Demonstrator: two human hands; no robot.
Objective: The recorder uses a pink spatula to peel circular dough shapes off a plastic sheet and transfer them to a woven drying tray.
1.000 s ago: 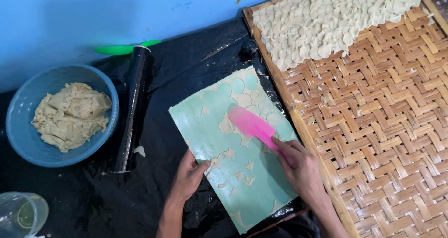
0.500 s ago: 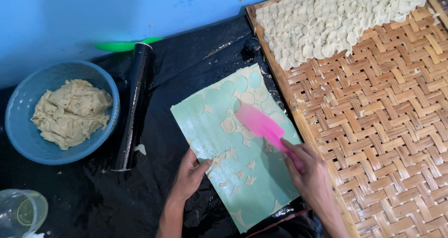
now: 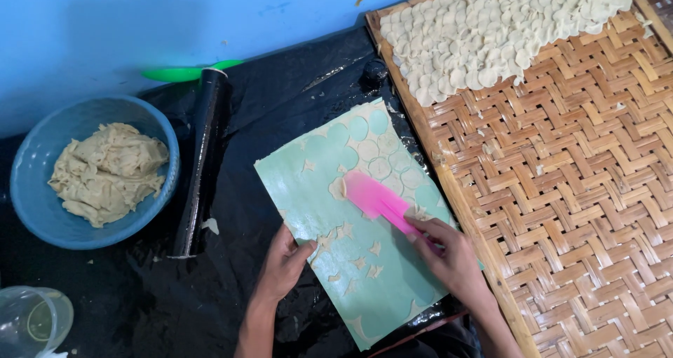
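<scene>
Centre frame: right hand [image 3: 456, 260] gripping pink spatula [image 3: 375, 198] under dough rounds [image 3: 375, 163] on green sheet [image 3: 364, 260], left hand [image 3: 284, 263] flat, pinning sheet's left edge; likely risk: thin rounds tearing if scraped too steeply.

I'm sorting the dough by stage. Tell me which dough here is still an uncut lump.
The dough in the blue bowl at left: one rough heap. The rest is thin cut rounds on the green sheet and the woven tray.
</scene>
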